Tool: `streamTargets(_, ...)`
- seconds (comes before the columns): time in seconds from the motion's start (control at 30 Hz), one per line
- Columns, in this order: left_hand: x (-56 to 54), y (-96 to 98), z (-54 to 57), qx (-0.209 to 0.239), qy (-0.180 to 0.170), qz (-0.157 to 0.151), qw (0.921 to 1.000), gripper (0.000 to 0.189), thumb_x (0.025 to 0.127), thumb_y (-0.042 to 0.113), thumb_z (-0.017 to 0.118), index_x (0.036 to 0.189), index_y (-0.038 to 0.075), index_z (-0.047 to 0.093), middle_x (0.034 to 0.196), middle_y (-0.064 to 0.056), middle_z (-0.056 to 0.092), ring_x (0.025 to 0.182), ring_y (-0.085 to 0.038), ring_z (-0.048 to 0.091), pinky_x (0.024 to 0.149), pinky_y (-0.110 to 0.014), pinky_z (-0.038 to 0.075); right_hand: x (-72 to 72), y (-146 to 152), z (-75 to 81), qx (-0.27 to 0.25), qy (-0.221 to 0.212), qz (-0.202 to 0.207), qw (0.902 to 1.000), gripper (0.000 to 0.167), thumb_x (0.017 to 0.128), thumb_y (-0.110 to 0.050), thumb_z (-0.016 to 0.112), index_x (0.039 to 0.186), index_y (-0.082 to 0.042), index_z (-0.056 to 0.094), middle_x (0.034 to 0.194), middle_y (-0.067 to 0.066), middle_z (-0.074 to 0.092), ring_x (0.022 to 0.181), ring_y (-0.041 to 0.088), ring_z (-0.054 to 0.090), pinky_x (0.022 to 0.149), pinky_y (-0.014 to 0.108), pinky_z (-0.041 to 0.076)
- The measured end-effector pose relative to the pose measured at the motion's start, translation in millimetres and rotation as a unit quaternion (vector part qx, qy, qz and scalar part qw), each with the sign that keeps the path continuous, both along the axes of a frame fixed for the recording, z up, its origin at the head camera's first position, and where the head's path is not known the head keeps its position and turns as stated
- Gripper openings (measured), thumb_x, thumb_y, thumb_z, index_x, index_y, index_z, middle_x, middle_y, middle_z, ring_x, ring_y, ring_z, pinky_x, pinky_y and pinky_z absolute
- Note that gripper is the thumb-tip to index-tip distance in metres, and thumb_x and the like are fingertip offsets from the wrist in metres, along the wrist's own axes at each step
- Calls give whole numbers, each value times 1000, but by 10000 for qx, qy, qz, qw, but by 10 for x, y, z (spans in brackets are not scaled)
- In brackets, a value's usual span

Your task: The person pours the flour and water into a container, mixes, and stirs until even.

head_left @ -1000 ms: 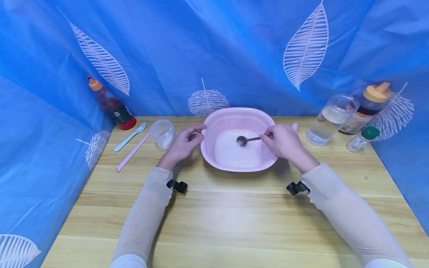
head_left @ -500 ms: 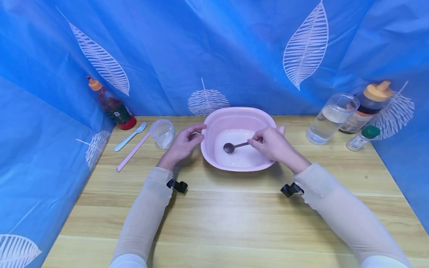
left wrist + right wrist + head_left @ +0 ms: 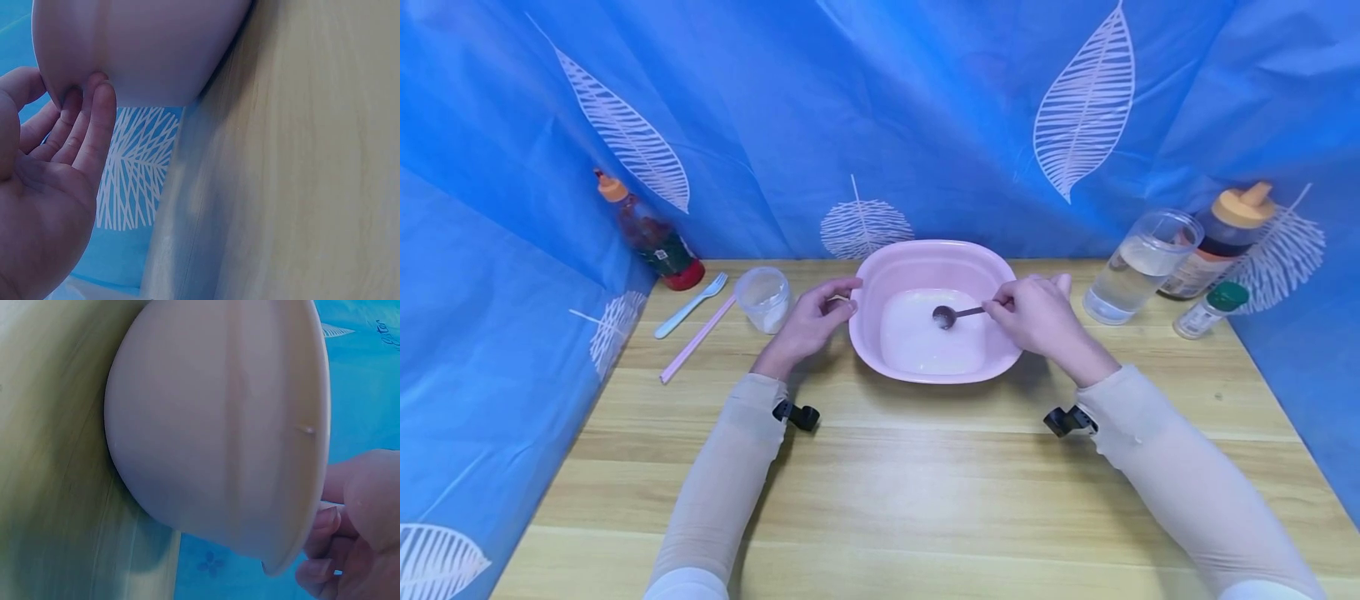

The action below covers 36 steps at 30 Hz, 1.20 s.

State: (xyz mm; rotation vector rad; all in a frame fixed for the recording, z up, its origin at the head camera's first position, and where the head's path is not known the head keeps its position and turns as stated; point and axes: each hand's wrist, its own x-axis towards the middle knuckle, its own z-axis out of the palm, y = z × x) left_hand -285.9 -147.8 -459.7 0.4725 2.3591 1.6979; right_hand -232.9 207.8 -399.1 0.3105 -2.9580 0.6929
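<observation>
A pink basin (image 3: pixel 934 377) stands on the table with a whitish layer across its bottom. My left hand (image 3: pixel 811 323) grips the basin's left rim; in the left wrist view its fingertips press the outer wall below the rim. Over the basin's right side, my right hand (image 3: pixel 1037 315) pinches the handle of a dark brown spoon (image 3: pixel 944 317) with a small round bowl. The spoon's bowl is low inside the basin, over the whitish layer. In the right wrist view the basin wall hides the spoon, and the right fingers (image 3: pixel 325 519) are curled beside the rim.
Left of the basin are a clear plastic cup (image 3: pixel 763 292) with some white stuff, a pink stick (image 3: pixel 698 340), a light blue fork (image 3: pixel 691 307) and a red sauce bottle (image 3: pixel 658 242). A glass of water (image 3: pixel 1131 275), a dark sauce bottle (image 3: pixel 1225 237) and a green-capped jar (image 3: pixel 1210 310) stand right.
My right hand swept the spoon left and nearer inside the basin, then back right to about where it began. The left hand and the basin have stayed put.
</observation>
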Motion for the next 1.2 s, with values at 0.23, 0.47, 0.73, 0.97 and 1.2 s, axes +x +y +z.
streamTargets(0.23, 13, 0, 1, -38, 4, 30, 10000, 45, 107, 17, 65, 152, 12, 61, 134, -16, 68, 104, -23, 69, 98, -57, 57, -6, -85, 3, -690, -348, -32, 9970, 27, 105, -25, 70, 101, -2, 83, 88, 13, 78, 99, 34, 59, 109, 59, 18)
streamTargets(0.47, 10, 2, -2, -64, 35, 36, 10000, 44, 107, 16, 65, 151, 11, 62, 131, -17, 68, 102, -21, 69, 94, -54, 58, -74, -280, 51, -771, -554, 356, 9948, 27, 106, -25, 69, 95, -5, 83, 83, 8, 79, 92, 30, 64, 112, 60, 18)
streamTargets(0.73, 3, 4, -6, -103, 35, 29, 9999, 44, 107, 16, 65, 151, 12, 62, 131, -17, 67, 102, -21, 68, 94, -52, 58, -214, -466, 25, -453, -889, 528, 9936, 29, 105, -29, 68, 88, -10, 83, 80, 1, 76, 85, 25, 64, 121, 64, 16)
streamTargets(0.97, 32, 10, 16, -118, 19, -7, 9999, 45, 107, 17, 64, 152, 13, 61, 131, -16, 67, 103, -23, 69, 91, -55, 57, -249, -374, 39, -25, -812, 183, 9965, 31, 106, -25, 66, 87, -6, 81, 78, 4, 77, 85, 28, 63, 110, 61, 21)
streamTargets(1.2, 14, -5, 12, -37, -28, -13, 10000, 45, 107, 18, 65, 152, 12, 61, 132, -17, 68, 108, -25, 70, 101, -61, 56, -235, -121, 96, 245, -546, -103, 9982, 28, 105, -24, 68, 94, -2, 80, 84, 11, 77, 89, 34, 63, 101, 58, 25)
